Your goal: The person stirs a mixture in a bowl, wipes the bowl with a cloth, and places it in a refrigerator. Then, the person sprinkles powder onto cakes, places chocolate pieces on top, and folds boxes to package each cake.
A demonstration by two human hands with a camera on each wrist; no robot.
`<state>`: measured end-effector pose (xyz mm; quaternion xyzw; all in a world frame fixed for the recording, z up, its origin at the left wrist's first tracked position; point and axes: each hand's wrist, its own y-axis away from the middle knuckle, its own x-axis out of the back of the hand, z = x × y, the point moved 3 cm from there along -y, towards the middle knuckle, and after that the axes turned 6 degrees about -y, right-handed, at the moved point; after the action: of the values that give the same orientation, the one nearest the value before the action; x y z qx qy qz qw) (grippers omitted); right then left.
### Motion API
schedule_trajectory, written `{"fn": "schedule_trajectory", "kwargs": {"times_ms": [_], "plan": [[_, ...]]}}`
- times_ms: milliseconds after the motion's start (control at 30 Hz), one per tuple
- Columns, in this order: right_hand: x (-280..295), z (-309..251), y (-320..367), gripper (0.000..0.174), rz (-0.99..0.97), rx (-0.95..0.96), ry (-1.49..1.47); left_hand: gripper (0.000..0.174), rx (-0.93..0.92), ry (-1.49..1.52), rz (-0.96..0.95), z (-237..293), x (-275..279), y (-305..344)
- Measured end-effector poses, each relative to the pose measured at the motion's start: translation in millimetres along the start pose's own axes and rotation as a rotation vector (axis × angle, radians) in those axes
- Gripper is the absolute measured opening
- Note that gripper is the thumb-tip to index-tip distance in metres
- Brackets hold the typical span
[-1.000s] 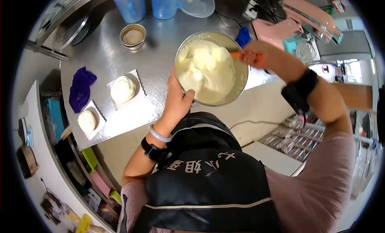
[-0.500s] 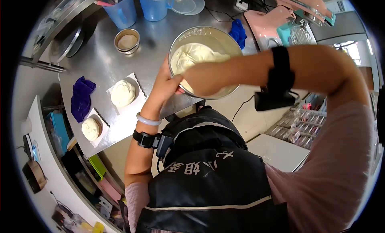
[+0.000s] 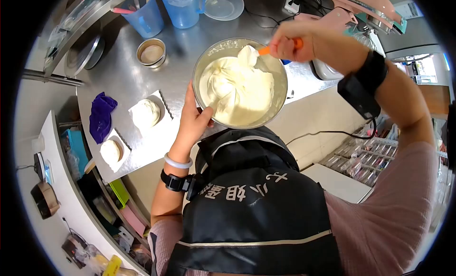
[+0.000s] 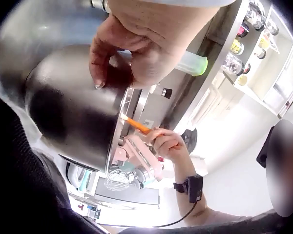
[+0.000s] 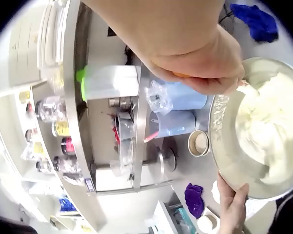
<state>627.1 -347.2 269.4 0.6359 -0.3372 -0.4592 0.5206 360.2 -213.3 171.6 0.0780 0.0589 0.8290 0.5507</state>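
At the near edge of the worktop (image 3: 180, 62), the left hand (image 3: 191, 122) is gripping the metal bowl (image 3: 279, 81), thumb over its rim, while the right hand (image 3: 300, 38) is holding the spatula (image 3: 264, 51) by its orange handle with curled fingers. Probably weighty and slick-walled, the bowl is calling for a rim hold; the pale, glossy cream (image 3: 225, 88) is looking thick and soft.

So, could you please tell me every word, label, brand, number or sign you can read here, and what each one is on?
"小姐": the black apron, in white; the character before looks like "七", the one after like "蛋", and anything beyond is hidden by a fold.
Pink mixer: markings along its arm, too small to read.
Jars: any labels too blurred to read.
Shelf tag: too small to read.
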Motion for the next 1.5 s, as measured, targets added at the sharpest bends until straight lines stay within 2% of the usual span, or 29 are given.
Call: {"fn": "schedule_trajectory", "kwargs": {"times_ms": [67, 233, 333, 400, 467, 533, 567, 633, 667, 700, 767, 833, 900, 933, 967, 1000, 1033, 1100, 1167, 1233, 1267, 1300, 1333, 1367, 1400, 1433, 1500], "plan": [[-20.1, -7.8, 3.4, 0.009, 0.058, 0.138, 0.215, 0.074, 0.011, -0.001, -0.012, 2.5, -0.5, 0.0], [-75.3, -9.6, 5.1, 0.010, 0.081, 0.351, 0.801, 0.073, 0.024, 0.015, -0.039, 4.4, 1.4, -8.8], [-103.9, 23.9, 1.9, 0.012, 0.074, 0.472, 1.325, 0.075, 0.023, 0.008, -0.051, 3.6, 4.4, -16.4], [-109.7, 54.7, -21.6, 0.013, -0.021, 0.624, 1.742, 0.075, 0.118, 0.050, -0.044, -2.8, 6.2, -23.8], [-94.2, 97.1, -50.2, 0.018, -0.003, 0.779, 1.945, 0.073, 0.136, 0.014, -0.074, 4.0, 12.2, -39.4], [-88.3, 119.3, -31.9, 0.024, 0.022, 0.758, 2.037, 0.068, 0.116, -0.034, -0.108, 2.1, 23.4, -59.7], [-81.6, 120.3, -16.9, 0.025, 0.012, 0.652, 2.064, 0.068, 0.114, -0.025, -0.101, -0.8, 27.9, -69.8], [-55.4, 107.2, -7.4, 0.025, 0.026, 0.547, 1.686, 0.067, -0.029, 0.193, 0.221, -0.7, 41.5, -77.3], [-40.2, 99.4, -2.2, 0.023, 0.034, 0.465, 1.340, 0.071, 0.023, 0.114, 0.245, -1.3, 42.0, -70.1], [-28.9, 92.5, 2.6, 0.020, 0.040, 0.380, 0.992, 0.071, 0.024, 0.114, 0.251, -7.2, 36.5, -56.9], [-17.6, 74.4, 9.6, 0.013, 0.165, 0.199, 0.651, 0.073, -0.112, -0.402, 0.184, -17.7, 13.0, -24.8], [-2.8, 47.8, -7.5, 0.004, 0.095, 0.109, 0.436, 0.071, -0.273, -0.375, 0.157, 0.5, -7.7, -2.6], [12.8, 2.4, -45.9, 0.003, 0.096, 0.042, 0.302, 0.070, -0.254, -0.296, 0.141, -10.4, -7.5, -5.6], [-1.3, -2.9, -45.0, 0.005, 0.100, 0.010, 0.235, 0.070, -0.294, -0.361, 0.134, -12.0, -5.0, -8.2], [-15.4, -9.6, -44.5, 0.005, 0.158, 0.101, 0.368, 0.070, -0.331, -0.423, 0.131, -12.4, -4.1, -9.7], [-38.9, -2.8, -35.4, 0.006, 0.213, 0.194, 0.505, 0.069, -0.305, -0.355, 0.115, -2.0, -4.4, -11.5], [-50.8, -11.9, -59.0, 0.006, -0.011, 0.277, 0.791, 0.069, -0.301, -0.360, 0.120, -4.8, -1.2, -16.7], [-67.5, -18.3, -93.4, 0.007, -0.176, 0.424, 1.301, 0.066, -0.245, -0.291, 0.002, -14.5, 6.8, -40.1], [-99.4, 38.0, -51.5, 0.012, 0.032, 0.577, 1.669, 0.066, -0.226, -0.265, -0.024, -12.3, 16.4, -76.6], [-99.0, 76.1, -46.5, 0.019, 0.143, 0.689, 1.845, 0.064, -0.165, -0.179, -0.097, -18.8, 28.4, -110.8], [-94.0, 83.9, -41.3, 0.022, 0.087, 0.669, 2.011, 0.064, -0.168, -0.172, -0.089, -18.9, 30.3, -111.6], [-87.2, 88.0, -37.2, 0.026, 0.021, 0.641, 2.172, 0.064, -0.145, -0.173, 0.028, -7.7, 34.6, -106.7], [-74.1, 82.6, -36.7, 0.026, 0.017, 0.641, 2.183, 0.066, -0.123, -0.177, 0.147, -0.9, 39.3, -101.3], [-57.6, 72.5, -38.6, 0.026, 0.016, 0.668, 2.008, 0.066, -0.122, -0.178, 0.159, -9.6, 38.0, -87.7], [-44.4, 62.5, -39.4, 0.025, 0.012, 0.688, 1.824, 0.072, -0.135, -0.345, 0.253, -26.6, 35.7, -62.6], [-36.5, 50.4, -36.6, 0.025, 0.004, 0.691, 1.819, 0.078, -0.149, -0.515, 0.341, -36.4, 33.7, -37.2], [-22.0, 27.9, -34.8, 0.018, -0.005, 0.302, 1.064, 0.090, -0.058, -0.242, 0.199, -36.7, -11.3, 6.4]]}}
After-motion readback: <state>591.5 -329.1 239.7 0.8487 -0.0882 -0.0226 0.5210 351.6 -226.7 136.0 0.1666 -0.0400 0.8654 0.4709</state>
